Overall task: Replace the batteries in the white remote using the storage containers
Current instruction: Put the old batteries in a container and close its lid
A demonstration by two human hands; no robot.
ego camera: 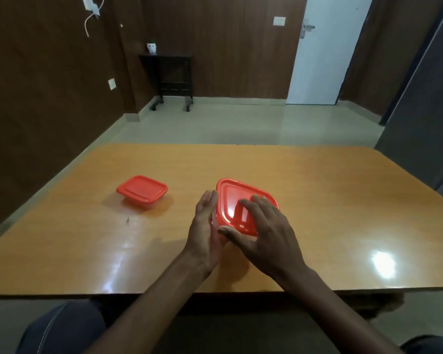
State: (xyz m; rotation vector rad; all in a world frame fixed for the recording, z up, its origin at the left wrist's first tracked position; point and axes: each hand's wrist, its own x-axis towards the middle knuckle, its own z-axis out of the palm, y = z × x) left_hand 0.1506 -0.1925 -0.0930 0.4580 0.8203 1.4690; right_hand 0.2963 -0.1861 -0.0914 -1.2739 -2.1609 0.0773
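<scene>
Where hands meet: glossy lid

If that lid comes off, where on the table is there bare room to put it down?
Plenty. The widest bare patch of table lies right of the larger red container, out to the right edge. The far strip behind both containers is bare too. The gap between it and the smaller red container is narrower. It is crowded only where the left hand and right hand work.

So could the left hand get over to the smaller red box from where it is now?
Probably yes. The left hand rests against the larger box, and only bare table lies between it and the smaller box.
</scene>
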